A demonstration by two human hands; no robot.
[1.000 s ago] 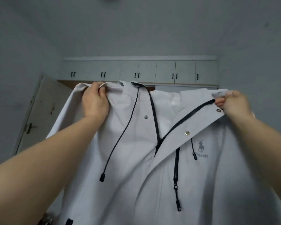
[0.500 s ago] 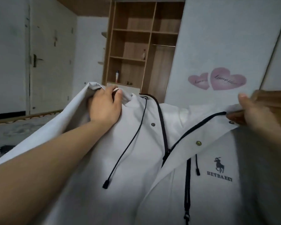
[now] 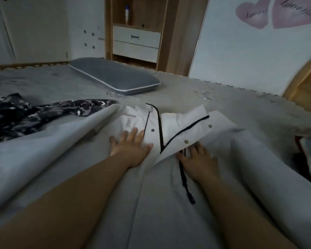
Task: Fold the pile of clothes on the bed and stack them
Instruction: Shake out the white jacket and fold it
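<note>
Jacket: a white jacket (image 3: 151,177) is lying spread front-up on the grey bed (image 3: 241,105) — zip open at the collar.
Left hand: the left hand (image 3: 131,148) is pressing flat on its chest, fingers straight and spread, gripping nothing.
Right hand: the right hand (image 3: 199,160) is lying flat beside the zip flap — fingers extended, holding nothing.
Nearby: a black-and-white patterned garment (image 3: 25,114) is lying to the left, a grey pillow (image 3: 115,76) beyond.

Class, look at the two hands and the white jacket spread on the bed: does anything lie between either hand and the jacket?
Nothing visible does. The left hand rests flat, fingers spread, directly on the white jacket. The right hand also lies on it, fingertips tucked under the folded-back front flap, beside the black zipper pull.
</note>
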